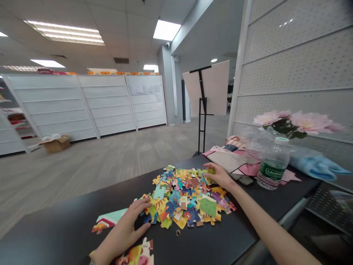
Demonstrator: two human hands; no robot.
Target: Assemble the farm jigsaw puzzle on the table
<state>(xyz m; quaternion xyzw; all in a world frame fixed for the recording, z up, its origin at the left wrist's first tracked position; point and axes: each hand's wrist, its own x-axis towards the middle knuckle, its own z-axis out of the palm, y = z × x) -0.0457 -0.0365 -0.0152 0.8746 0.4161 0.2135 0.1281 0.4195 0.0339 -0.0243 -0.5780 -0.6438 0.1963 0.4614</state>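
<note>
A heap of colourful jigsaw puzzle pieces [190, 193] covers the middle of the black table. At the heap's left edge, my left hand [132, 222] rests with its fingers stretched out and thumb apart, the fingertips touching the nearest pieces. My right hand [220, 176] is at the far right of the heap, thumb and fingers around a yellow-green puzzle piece [211, 171]. Beside my left hand lies a joined strip [117, 216] in pale green and red. Partly hidden below my left wrist is a section with a cow's face [145, 253].
On the right of the table [209, 243] stand a plastic bottle [273, 167] with a green label, pink cloth [248, 163], pink flowers [300, 121] and a blue bundle [317, 165]. An easel with a board [209, 88] stands beyond the table; white shelving [110, 103] is farther back.
</note>
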